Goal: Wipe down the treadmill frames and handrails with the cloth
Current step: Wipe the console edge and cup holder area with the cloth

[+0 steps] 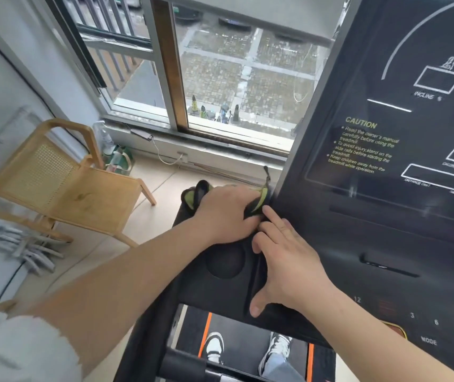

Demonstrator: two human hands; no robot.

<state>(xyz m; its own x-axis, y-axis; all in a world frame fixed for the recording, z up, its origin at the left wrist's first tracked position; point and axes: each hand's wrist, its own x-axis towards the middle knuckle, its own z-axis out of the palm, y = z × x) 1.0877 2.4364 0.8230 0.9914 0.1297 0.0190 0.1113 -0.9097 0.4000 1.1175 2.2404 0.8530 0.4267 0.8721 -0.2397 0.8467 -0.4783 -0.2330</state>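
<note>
Head: cloth (190, 201) under left hand (227, 216)

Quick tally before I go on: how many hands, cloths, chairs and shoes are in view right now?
Hands: 2, left hand and right hand
Cloths: 1, cloth
Chairs: 1, chair
Shoes: 2, left shoe and right shoe
Total: 6

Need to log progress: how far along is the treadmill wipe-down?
Done: nothing I can confirm wiped. In hand: the left hand grips the cloth at the far corner of the console tray; the right hand rests flat beside it. Left: likely the handrail below and the side frame.
</note>
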